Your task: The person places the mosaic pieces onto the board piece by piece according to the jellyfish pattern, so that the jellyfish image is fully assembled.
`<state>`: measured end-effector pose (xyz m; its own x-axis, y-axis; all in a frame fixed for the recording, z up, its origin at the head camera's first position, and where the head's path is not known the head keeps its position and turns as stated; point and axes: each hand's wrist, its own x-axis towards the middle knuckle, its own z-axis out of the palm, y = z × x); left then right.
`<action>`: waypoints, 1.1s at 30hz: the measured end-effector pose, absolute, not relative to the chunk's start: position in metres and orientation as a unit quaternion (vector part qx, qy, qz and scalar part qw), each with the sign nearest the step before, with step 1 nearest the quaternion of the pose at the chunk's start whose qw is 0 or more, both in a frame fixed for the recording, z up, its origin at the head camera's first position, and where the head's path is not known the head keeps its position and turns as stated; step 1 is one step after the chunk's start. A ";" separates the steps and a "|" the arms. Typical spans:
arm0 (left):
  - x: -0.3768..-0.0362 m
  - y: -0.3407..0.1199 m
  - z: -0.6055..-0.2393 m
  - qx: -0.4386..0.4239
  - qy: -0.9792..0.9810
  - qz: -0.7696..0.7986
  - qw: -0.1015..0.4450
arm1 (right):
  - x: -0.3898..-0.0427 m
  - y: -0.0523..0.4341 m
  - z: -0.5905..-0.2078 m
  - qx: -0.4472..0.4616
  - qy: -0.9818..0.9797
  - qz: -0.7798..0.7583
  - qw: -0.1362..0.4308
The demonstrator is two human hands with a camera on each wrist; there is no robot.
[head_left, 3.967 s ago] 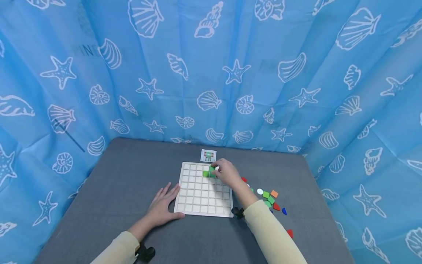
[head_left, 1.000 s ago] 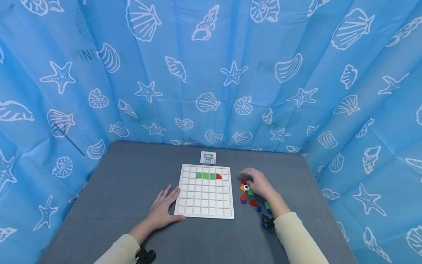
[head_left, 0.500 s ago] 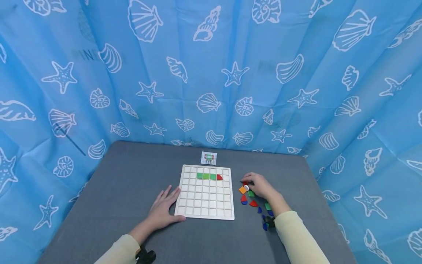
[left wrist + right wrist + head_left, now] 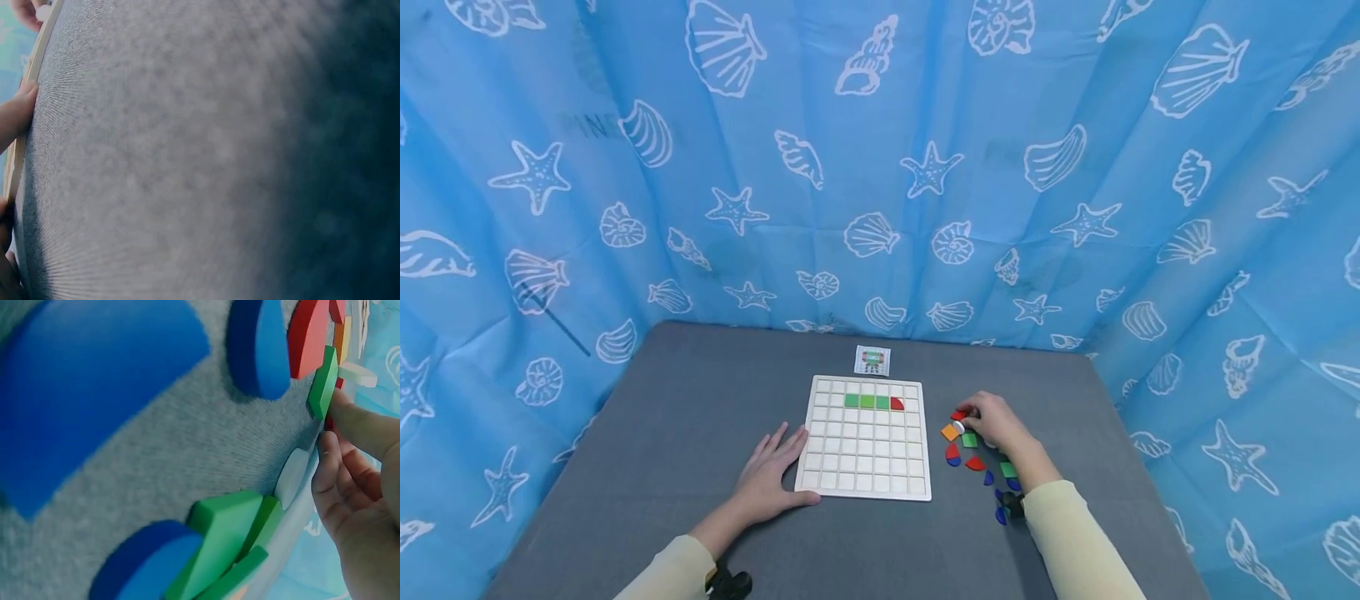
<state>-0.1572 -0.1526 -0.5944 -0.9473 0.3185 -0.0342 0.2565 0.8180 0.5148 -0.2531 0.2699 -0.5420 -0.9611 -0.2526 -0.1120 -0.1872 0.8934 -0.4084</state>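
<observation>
A pale square grid board lies on the table. One row of it holds green squares and a red quarter-circle tile. My left hand rests with fingers spread along the board's left edge, its thumb at the near corner. Right of the board, my right hand pinches a red tile among the loose pieces. A white disc stands tilted by its thumb, beside an orange square and a green tile. In the right wrist view, the red tile is mostly hidden.
A small picture card lies behind the board. Loose red and blue pieces are scattered right of the board, some partly under the right forearm. A blue shell-print curtain hangs behind the table.
Four seconds ago the right hand was over the board with a green square. It has moved right to the loose pieces, its fingers have closed in on the red tile, and the white disc has tipped.
</observation>
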 end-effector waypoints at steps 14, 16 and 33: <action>-0.156 -0.150 -0.600 0.162 0.948 0.269 0.052 | -0.245 0.240 -0.519 -0.117 0.965 -0.231 0.043; -0.156 -0.150 -0.599 0.156 0.948 0.272 0.054 | -0.246 0.233 -0.514 -0.127 0.963 -0.235 0.038; -0.158 -0.154 -0.599 0.148 0.951 0.264 0.063 | -0.248 0.170 -0.501 -0.172 0.948 -0.267 0.006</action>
<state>-0.1576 -0.1543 -0.5986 -0.9479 0.3159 -0.0422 0.2488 0.8162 0.5214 -0.2482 0.1699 -0.5007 -0.9410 -0.3288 0.0799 -0.3221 0.7980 -0.5093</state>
